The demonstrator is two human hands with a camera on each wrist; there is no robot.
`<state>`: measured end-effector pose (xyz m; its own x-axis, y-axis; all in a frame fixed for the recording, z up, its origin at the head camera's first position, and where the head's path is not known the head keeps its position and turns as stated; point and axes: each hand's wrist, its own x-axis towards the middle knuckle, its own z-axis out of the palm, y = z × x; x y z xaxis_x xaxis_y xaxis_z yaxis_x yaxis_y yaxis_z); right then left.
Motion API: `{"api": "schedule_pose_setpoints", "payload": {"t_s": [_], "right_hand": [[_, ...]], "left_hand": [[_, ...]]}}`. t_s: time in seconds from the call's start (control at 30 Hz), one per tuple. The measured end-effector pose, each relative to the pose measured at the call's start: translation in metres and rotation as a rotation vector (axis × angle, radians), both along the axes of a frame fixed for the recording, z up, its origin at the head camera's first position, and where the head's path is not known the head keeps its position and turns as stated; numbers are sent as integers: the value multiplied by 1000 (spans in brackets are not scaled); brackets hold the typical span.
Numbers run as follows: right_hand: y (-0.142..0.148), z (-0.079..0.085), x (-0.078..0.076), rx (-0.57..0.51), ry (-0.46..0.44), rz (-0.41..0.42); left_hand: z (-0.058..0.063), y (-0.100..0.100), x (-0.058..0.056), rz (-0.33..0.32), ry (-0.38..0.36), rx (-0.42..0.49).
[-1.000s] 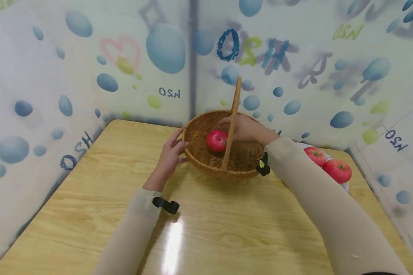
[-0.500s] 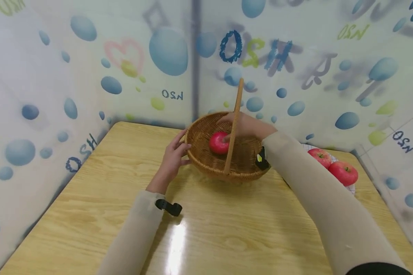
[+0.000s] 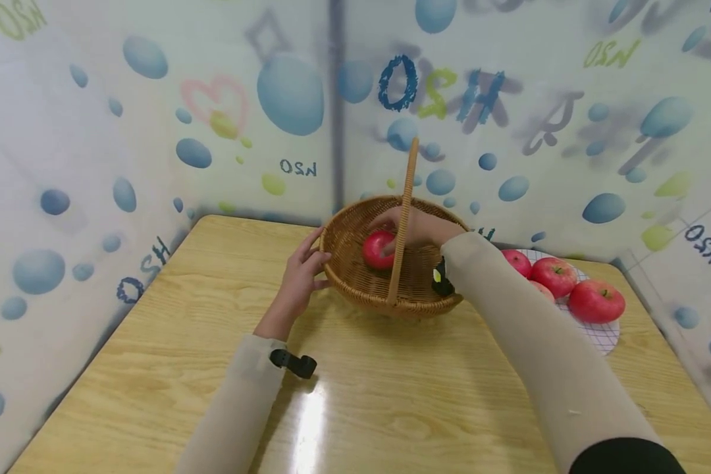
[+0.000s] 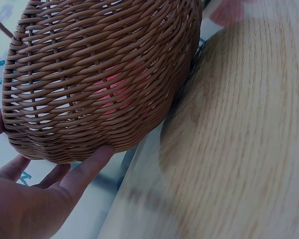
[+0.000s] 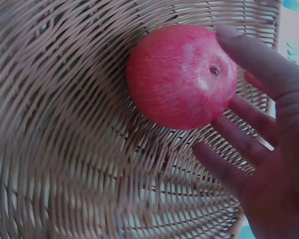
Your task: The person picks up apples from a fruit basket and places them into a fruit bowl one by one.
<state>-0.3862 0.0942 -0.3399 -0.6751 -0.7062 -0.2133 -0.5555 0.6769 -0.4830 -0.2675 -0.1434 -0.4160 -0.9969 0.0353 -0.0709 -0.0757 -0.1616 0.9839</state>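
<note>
A brown wicker basket [image 3: 355,289] with a tall arched handle [image 3: 404,217] stands at the back of the wooden table. Inside it lies one red apple [image 3: 378,249]. My right hand [image 3: 423,227] reaches into the basket behind the handle and holds the apple loosely. In the right wrist view its thumb [image 5: 249,55] lies on one side of the apple [image 5: 174,77], while other fingers reach behind it. My left hand [image 3: 299,273] holds the basket's left side, thumb at the rim. In the left wrist view, fingers [image 4: 92,169] support the woven wall [image 4: 89,84] from outside.
To the right, partly behind my right sleeve [image 3: 527,329], a checked plate [image 3: 607,339] bears several red apples [image 3: 595,301]. A patterned wall [image 3: 231,151] stands close behind the basket. Wooden tabletop [image 3: 213,316] extends in front and to the left.
My right hand has closed in on the apple in the basket, its thumb now over it. My right arm has shifted, uncovering more apples on the plate. My left hand stays at the basket.
</note>
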Motion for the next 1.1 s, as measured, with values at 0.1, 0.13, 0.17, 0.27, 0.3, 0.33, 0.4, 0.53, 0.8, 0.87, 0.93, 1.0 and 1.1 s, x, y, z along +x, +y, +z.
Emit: {"api": "schedule_pose_setpoints", "payload": {"t_s": [0.1, 0.13, 0.17, 0.27, 0.3, 0.33, 0.4, 0.53, 0.8, 0.87, 0.93, 1.0, 1.1], "right_hand": [[2, -5, -1, -43, 1, -36], [3, -6, -1, -49, 7, -37], [3, -7, -1, -57, 4, -34], [2, -9, 0, -50, -10, -23], [1, -10, 0, -49, -22, -22], [0, -12, -1, -44, -23, -20], [-2, -15, -2, -34, -40, -28], [-6, -22, -5, -8, -62, -40], [-10, -25, -8, 56, 0, -44], [-10, -25, -7, 50, 21, -28], [-11, -23, -6, 36, 28, -13], [-12, -22, -5, 31, 38, -3], [-13, -19, -3, 32, 54, 1]], "left_hand": [[-1, 0, 0, 0, -2, 1], [0, 0, 0, 1, -1, 1], [0, 0, -1, 1, 1, 1], [1, 1, 0, -2, 7, -4], [1, 1, 0, -2, 8, -5], [1, 1, 0, -2, 9, -7], [2, 2, 1, -2, 11, -7], [3, 3, 2, -2, 13, 0], [5, 3, 0, -6, 17, -11], [5, 3, 0, -4, 17, -11], [5, 2, 0, 0, 13, -10], [4, 1, 1, -2, 7, -6], [3, 1, 1, -7, 3, -5]]}}
